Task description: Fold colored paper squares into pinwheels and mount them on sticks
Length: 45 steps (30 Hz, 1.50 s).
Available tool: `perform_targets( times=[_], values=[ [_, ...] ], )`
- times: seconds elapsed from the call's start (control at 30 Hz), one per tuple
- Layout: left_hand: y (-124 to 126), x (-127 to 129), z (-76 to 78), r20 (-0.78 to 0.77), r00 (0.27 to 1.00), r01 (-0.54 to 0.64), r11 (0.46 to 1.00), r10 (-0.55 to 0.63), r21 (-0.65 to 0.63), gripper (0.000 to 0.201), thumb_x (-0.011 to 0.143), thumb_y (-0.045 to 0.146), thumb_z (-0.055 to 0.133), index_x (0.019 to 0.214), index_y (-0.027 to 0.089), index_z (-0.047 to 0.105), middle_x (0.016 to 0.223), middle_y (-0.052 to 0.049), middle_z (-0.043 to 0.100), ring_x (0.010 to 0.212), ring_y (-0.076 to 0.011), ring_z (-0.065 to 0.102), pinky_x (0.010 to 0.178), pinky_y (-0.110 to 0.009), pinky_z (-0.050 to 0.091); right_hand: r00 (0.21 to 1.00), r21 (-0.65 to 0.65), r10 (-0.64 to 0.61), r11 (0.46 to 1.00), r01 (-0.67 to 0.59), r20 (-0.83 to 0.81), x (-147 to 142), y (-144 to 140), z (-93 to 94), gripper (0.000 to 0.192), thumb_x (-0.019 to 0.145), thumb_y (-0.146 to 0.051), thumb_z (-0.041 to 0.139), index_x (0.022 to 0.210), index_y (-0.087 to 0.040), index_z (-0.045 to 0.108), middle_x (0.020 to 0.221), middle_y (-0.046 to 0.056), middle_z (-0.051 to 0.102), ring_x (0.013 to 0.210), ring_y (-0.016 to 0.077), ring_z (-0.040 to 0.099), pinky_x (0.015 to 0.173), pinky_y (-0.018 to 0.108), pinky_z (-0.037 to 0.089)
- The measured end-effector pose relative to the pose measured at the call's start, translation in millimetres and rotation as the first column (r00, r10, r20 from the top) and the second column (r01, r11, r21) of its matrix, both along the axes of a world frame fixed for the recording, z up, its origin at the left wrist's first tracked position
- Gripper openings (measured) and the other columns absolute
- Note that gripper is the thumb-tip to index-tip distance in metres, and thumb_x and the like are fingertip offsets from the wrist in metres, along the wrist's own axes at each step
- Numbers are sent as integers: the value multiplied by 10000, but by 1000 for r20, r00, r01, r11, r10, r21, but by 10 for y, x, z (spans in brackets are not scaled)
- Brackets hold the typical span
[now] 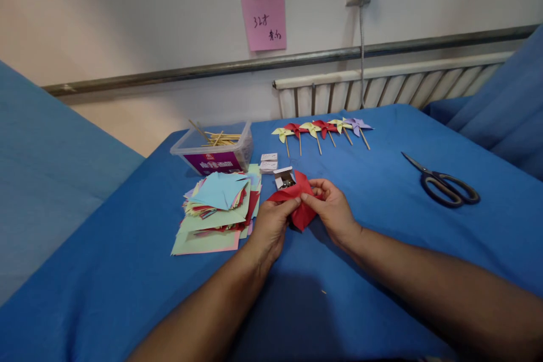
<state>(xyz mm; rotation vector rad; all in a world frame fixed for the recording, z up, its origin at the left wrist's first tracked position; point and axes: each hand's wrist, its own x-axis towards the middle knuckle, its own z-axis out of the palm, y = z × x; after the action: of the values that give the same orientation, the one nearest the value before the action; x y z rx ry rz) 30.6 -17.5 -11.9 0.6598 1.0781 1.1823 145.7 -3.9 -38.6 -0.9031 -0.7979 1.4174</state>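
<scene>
I have my left hand [269,226] and right hand [333,206] pinched shut on the red paper [299,201], held just above the blue table [382,226] near the open small box [283,177]. A careless tug could tear a fold, or my knuckles could tip that box. The paper's underside is hidden by my fingers, and the box's contents are too small to identify.

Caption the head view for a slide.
Both hands fold red paper beside a paper stack and finished pinwheels.
</scene>
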Motion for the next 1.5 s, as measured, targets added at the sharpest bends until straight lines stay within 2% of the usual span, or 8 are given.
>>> perform_targets(
  times=[0.1, 0.2, 0.37, 0.5, 0.73, 1.0, 1.23, 1.5],
  values=[
    [27, -45, 4, 6, 1000, -20, 1000, 20, -21, 238, 585, 191, 804, 801, 111, 745, 772, -70, 743, 688, -169, 657, 727, -285, 502, 999, 16, 26, 1000, -26, 30, 17, 4, -18, 395, 679, -336, 776, 989, -202, 569, 701, -53, 608, 603, 111, 574, 623, 266, 464],
    [61, -117, 39, 58, 997, -51, 997, 54, -52, 222, 596, 173, 789, 802, 106, 739, 793, -80, 749, 712, -184, 672, 723, -295, 527, 992, 131, 46, 989, -61, 118, 48, 0, -39, 372, 801, -358, 669, 1123, -220, 544, 780, -22, 637, 670, 131, 595, 672, 291, 480],
    [107, -212, 118, 128, 986, -100, 991, 111, -85, 259, 617, 116, 758, 875, 112, 724, 814, -62, 750, 719, -177, 682, 708, -288, 554, 891, 436, -120, 895, -93, 437, 99, -43, -37, 503, 819, -168, 587, 1292, -301, 484, 1196, 55, 584, 970, 181, 602, 806, 339, 502],
    [107, -228, 158, 152, 980, -114, 989, 127, -93, 259, 628, 82, 737, 884, 116, 713, 793, -46, 745, 696, -161, 680, 669, -266, 560, 762, 606, -286, 777, -170, 581, 129, -84, 16, 585, 755, -14, 518, 1239, -341, 541, 1416, 44, 395, 1254, 225, 465, 1020, 435, 432],
    [108, -241, 173, 172, 980, -82, 992, 98, -101, 226, 647, 71, 718, 867, 116, 704, 772, -37, 731, 646, -144, 658, 613, -252, 550, 713, 646, -328, 729, -226, 619, 140, -103, 53, 369, 753, -66, 623, 1049, -285, 638, 1459, 47, 321, 1319, 276, 411, 1080, 482, 382],
    [88, -208, 105, 147, 987, -51, 994, 65, -95, 199, 608, 89, 754, 800, 113, 711, 718, -36, 715, 615, -132, 630, 578, -232, 513, 716, 636, -327, 743, -209, 617, 167, -66, 74, 20, 840, -254, 668, 854, -252, 683, 1340, 71, 483, 1297, 266, 444, 1052, 467, 386],
    [55, -164, 92, 97, 994, -34, 996, 42, -84, 186, 571, 115, 787, 748, 112, 731, 718, -43, 718, 662, -139, 640, 623, -238, 514, 733, 534, -269, 832, -151, 625, 170, 8, 33, 167, 835, -286, 661, 687, -214, 633, 1175, 95, 593, 1181, 245, 533, 1004, 440, 400],
    [53, -166, 85, 76, 997, 3, 997, 3, -75, 193, 575, 121, 803, 756, 134, 736, 718, -35, 714, 662, -139, 636, 619, -243, 504, 745, 478, -227, 867, -138, 627, 190, 79, -36, 189, 790, -295, 677, 636, -214, 603, 1121, 84, 622, 1119, 243, 570, 986, 438, 406]
  ],
)
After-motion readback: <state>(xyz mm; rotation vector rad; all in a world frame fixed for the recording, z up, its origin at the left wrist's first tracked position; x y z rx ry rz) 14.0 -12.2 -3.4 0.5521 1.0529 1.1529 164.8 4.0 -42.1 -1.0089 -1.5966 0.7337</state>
